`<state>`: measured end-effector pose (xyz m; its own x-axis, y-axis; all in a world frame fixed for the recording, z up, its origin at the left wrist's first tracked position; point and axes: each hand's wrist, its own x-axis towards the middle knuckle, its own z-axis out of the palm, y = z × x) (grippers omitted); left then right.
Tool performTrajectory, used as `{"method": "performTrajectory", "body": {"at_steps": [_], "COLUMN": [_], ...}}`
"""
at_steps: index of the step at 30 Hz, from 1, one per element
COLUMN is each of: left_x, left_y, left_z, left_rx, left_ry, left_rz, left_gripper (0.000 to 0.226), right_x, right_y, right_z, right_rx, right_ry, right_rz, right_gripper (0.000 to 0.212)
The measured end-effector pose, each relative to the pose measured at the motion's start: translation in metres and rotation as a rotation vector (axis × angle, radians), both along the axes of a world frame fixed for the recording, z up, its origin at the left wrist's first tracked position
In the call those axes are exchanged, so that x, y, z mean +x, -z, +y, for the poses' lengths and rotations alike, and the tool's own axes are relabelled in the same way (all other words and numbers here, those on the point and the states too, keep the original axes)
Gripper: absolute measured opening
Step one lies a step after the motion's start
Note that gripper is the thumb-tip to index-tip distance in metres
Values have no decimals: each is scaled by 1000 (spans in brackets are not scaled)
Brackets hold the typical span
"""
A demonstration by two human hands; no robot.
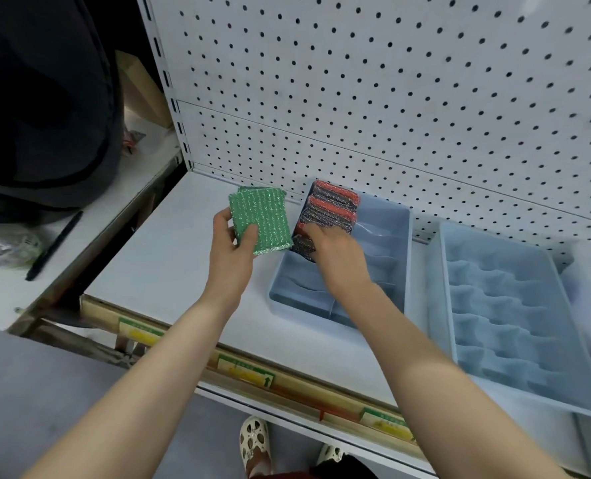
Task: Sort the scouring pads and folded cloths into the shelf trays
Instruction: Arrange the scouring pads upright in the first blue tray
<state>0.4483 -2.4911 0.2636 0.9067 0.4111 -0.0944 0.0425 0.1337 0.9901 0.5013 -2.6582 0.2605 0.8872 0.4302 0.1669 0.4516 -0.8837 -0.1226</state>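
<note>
Green glittery scouring pads (260, 219), two stacked, are being pinched by the left hand (232, 240), thumb across the front, above the bare white shelf (169, 267) just left of the blue divided tray (339, 264). Red-and-grey scouring pads (332, 210) are being pressed by the right hand (335, 250) into the tray's far left compartments, fingers curled over their near edges; whether one is being gripped cannot be told. Free compartments are being left open nearer the shelf's front edge. A second divided tray (515, 323) is being kept well apart to the right, against the pegboard (391, 98).
</note>
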Motion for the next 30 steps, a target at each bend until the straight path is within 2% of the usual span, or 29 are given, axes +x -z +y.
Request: {"method": "performTrajectory", "body": {"at_steps": [3, 6, 9, 12, 13, 15, 17, 19, 20, 24, 28, 30], "left_x": [-4, -7, -6, -4, -3, -3, -3, -6, -8, -11, -15, -18], "left_y": [-1, -4, -5, -6, -5, -2, 0, 3, 4, 8, 9, 9], "left_z": [2, -2, -8, -8, -6, 0, 6, 11, 12, 10, 10, 10], "left_rx": [-8, 11, 36, -2, -5, 37, 55, 42, 37, 23, 69, 74], "left_ry": [50, 145, 205, 156, 127, 55, 8, -6, -7, -10, 7, 21], "left_rz": [-9, -33, -46, -51, -64, -73, -72, -72, -69, -42, 2, 9], "left_gripper": [31, 26, 24, 25, 23, 26, 34, 44, 49, 60, 57, 56], "right_x": [-3, -8, -10, -8, -7, -6, -7, -11, -14, -15, -16, -17], "right_y": [-2, -17, -24, -28, -29, -32, -31, -28, -27, -19, 2, 2], "right_z": [-4, 1, 4, -4, -10, -24, -39, -44, -42, -23, -13, -13], "right_rx": [342, 790, 952, 1131, 1134, 926, 563, 251, 174, 194, 14, 76], "right_ry": [65, 139, 133, 196, 226, 250, 178, 60, 17, 11, 16, 42], "right_rz": [-23, 258, 495, 585, 572, 439, 291, 240, 227, 129, 70, -3], "right_gripper": [22, 21, 26, 32, 34, 36, 38, 36, 36, 31, 29, 29]}}
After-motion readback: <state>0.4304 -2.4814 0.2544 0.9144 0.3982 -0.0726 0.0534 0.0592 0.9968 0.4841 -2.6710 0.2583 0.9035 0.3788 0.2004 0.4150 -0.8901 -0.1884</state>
